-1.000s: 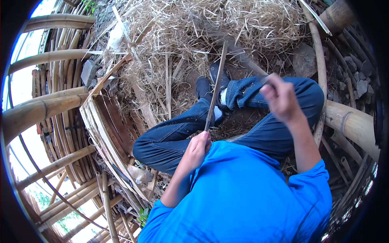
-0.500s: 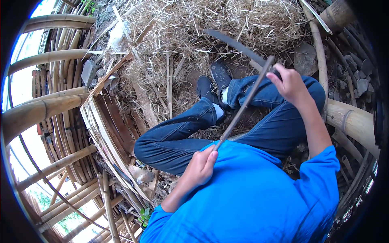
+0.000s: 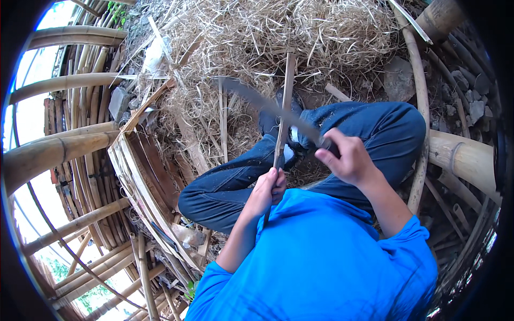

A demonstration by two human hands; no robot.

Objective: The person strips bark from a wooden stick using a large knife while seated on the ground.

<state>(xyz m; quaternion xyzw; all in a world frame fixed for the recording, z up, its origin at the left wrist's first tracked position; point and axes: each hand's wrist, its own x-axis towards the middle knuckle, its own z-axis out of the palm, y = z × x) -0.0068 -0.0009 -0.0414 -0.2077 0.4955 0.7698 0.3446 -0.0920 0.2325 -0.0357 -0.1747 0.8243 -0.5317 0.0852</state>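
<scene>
My left hand grips the lower part of a thin bamboo strip that stands almost upright and reaches up over the straw. My right hand holds the handle of a long curved knife. Its dark blade slants up to the left and crosses the strip just above my left hand. I sit cross-legged in blue jeans and a blue shirt, with both hands in front of my chest.
A heap of dry straw and shavings lies ahead. A bundle of split bamboo slats rests at my left. Thick bamboo poles run along the left; another pole and stones lie at right.
The strip has swung from a slant toward the right back to nearly upright. My right hand has dropped toward my left hand, bringing the blade down across the strip.
</scene>
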